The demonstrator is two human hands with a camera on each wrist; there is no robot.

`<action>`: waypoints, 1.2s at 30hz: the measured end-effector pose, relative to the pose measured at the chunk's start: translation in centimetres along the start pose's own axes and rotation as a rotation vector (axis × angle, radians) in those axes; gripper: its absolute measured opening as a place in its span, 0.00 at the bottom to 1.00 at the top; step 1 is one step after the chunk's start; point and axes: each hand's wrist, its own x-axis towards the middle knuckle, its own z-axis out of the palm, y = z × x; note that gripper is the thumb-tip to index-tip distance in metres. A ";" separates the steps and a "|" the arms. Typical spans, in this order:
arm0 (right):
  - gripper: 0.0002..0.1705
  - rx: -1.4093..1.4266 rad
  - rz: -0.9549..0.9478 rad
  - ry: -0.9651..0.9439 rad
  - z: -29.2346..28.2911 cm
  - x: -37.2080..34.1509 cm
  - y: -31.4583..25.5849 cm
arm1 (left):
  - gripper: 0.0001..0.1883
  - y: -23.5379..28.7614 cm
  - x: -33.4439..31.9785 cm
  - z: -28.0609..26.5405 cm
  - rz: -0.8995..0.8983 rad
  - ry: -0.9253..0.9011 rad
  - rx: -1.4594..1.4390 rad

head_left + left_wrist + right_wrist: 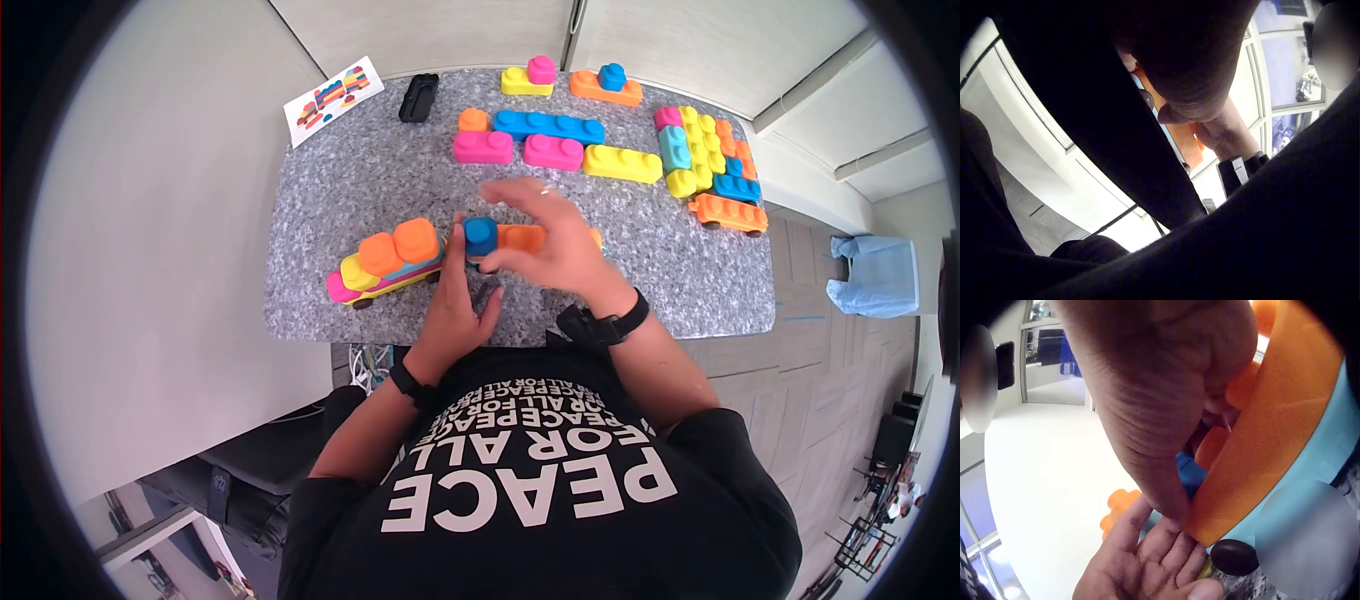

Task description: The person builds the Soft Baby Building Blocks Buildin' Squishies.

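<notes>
My right hand [555, 240] is over a toy train car, thumb and fingers spread around its blue block [481, 234]. That block sits at the left end of a long orange block [1279, 419], on a light-blue base [1319, 453] with a dark wheel [1235, 557]. My left hand [455, 305] stands with straight fingers at the car's left end, its palm showing in the right wrist view. Left of it is a second wheeled car [390, 285] of pink and yellow pieces, topped by two orange blocks [415, 240]. In the left wrist view the orange block [1184, 139] is partly hidden.
Along the back of the speckled table [330, 210] lie a picture card [333, 100], a black object [419, 98], pink blocks [483, 148], a long blue block [548, 127] and a yellow block [622, 163]. An orange wheeled piece [728, 213] is at the right edge.
</notes>
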 end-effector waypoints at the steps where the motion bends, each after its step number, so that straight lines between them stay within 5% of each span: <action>1: 0.39 0.071 0.031 0.025 -0.7 -0.4 0.5 | 0.58 0.1 0.1 -0.1 -0.014 -0.005 0.012; 5: 0.35 0.299 0.108 0.311 -3.5 -0.3 0.7 | 0.58 1.1 0.5 -0.6 -0.001 -0.003 0.104; 8: 0.30 0.121 0.176 0.429 -7.5 -0.8 3.0 | 0.59 0.5 0.3 -0.3 -0.006 0.004 0.068; 11: 0.28 -0.391 0.148 0.291 -12.1 -1.1 5.0 | 0.59 0.0 0.1 0.0 -0.019 0.010 0.016; 15: 0.32 -0.680 0.088 0.106 -14.6 -1.8 9.0 | 0.58 0.2 0.1 0.0 -0.012 0.013 0.029; 21: 0.33 -0.606 0.282 -0.078 -14.9 -2.0 13.1 | 0.59 0.8 0.3 -0.4 -0.017 0.007 0.069; 27: 0.27 -0.499 0.318 0.051 -14.2 -1.3 7.3 | 0.57 0.9 0.5 -0.6 -0.022 0.005 0.057; 30: 0.28 -0.282 0.268 -0.002 -12.0 -1.3 1.7 | 0.57 0.8 0.5 -0.4 -0.017 0.005 0.054; 36: 0.26 -0.314 0.066 -0.220 -8.5 -1.5 -2.1 | 0.59 0.2 0.3 -0.1 0.014 0.008 0.064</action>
